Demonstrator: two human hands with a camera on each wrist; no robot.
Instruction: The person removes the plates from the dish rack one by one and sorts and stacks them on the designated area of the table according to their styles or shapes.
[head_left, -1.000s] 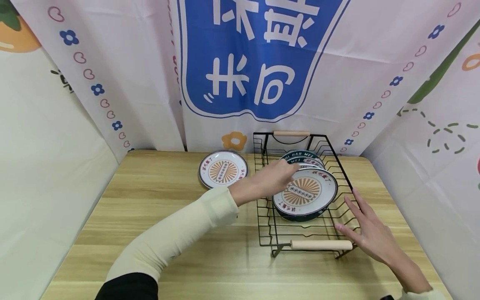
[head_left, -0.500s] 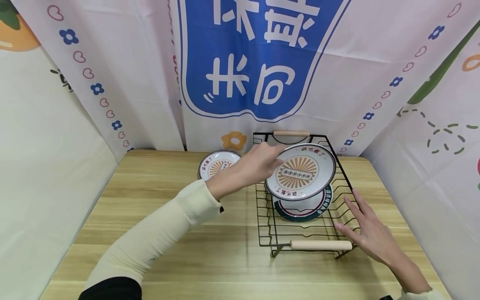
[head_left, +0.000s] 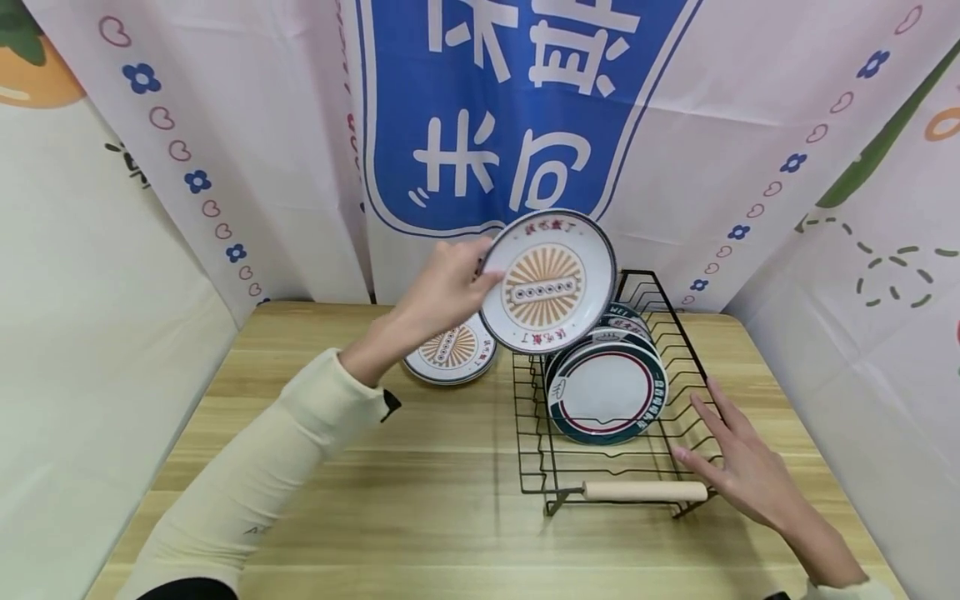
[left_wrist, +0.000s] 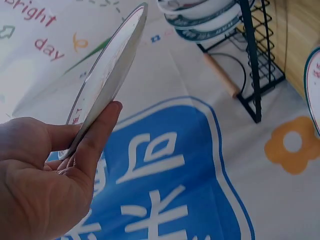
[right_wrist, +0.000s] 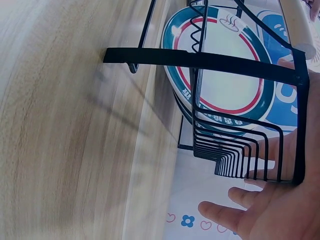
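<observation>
White plate [head_left: 547, 283] with the orange sunburst is up in midair, left hand [head_left: 444, 287] pinching its left rim, hanging apart from the black rack [right_wrist: 225, 64] of green-rimmed plates [head_left: 606, 393], right hand [head_left: 750, 467] spread loosely at the rack's right edge, plenty of wood tabletop [head_left: 405, 508] showing front-left.

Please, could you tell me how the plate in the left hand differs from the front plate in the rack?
The held plate has an orange ray design in its centre; the rack plate has a plain white one ringed in red. The held plate's rim is white with red characters, the rack plate's green. The left hand grips the held plate; the rack plate stands in the wire rack. Both are round.
</observation>
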